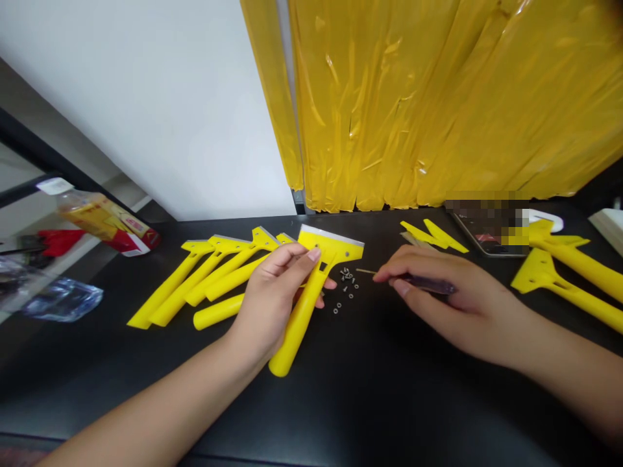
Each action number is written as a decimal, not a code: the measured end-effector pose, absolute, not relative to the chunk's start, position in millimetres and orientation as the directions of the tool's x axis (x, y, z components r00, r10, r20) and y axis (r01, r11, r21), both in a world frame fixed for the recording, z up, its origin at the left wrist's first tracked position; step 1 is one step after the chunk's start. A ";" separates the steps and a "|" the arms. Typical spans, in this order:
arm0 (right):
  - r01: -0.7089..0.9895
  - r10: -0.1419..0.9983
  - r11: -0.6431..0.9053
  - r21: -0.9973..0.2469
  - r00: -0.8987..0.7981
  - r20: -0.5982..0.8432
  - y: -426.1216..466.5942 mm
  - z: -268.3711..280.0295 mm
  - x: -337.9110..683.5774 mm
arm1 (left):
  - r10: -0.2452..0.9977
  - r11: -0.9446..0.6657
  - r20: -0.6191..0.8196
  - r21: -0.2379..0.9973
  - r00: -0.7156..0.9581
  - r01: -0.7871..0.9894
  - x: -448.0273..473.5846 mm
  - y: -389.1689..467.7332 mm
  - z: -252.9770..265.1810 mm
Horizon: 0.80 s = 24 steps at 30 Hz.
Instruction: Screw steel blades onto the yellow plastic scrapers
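Observation:
A yellow scraper (302, 311) with a metal blade along its wide end is gripped in my left hand (270, 295), its handle slanting down toward me. My left thumb presses on the head near a screw hole. In my right hand (438, 292) is a screwdriver (431, 283) with a dark purple handle, its thin shaft pointing left. Between the hands lies a small pile of screws and nuts (347, 277) on the black table (370, 389). The screwdriver tip is just right of that pile, apart from the scraper.
Several yellow scrapers (180, 285) with blades lie at left. More yellow scraper handles (574, 288) rest at right, near a phone (479, 227). Small yellow plates (433, 235) lie behind my right hand. A drink bottle (104, 217) and clear plastic wrapping (65, 298) are far left.

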State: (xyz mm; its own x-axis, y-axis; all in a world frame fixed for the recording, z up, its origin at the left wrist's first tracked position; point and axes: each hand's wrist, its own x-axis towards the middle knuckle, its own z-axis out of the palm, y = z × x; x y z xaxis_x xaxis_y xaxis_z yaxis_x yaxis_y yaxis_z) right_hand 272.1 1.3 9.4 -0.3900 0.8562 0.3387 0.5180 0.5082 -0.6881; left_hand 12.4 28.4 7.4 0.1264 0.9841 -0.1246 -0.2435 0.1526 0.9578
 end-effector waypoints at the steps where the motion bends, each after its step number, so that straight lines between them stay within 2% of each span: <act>1: 0.517 0.862 0.496 -0.697 -0.393 0.322 0.1 7.4 270.0 | 0.985 0.147 -0.118 0.959 0.129 -0.241 12.4 28.1 7.1; 5: 0.504 0.863 0.486 -0.714 -0.407 0.299 -1.5 -0.2 263.3 | 0.984 0.145 -0.114 0.958 0.138 -0.247 12.7 26.9 5.6; 18: 0.572 0.818 0.560 -0.599 -0.497 0.290 0.1 -5.7 256.8 | 0.979 0.164 -0.121 0.947 0.166 -0.275 13.9 26.6 5.3; 24: 0.576 0.811 0.573 -0.583 -0.504 0.298 1.7 -6.9 256.7 | 0.972 0.213 -0.175 0.934 0.154 -0.286 13.2 28.5 3.9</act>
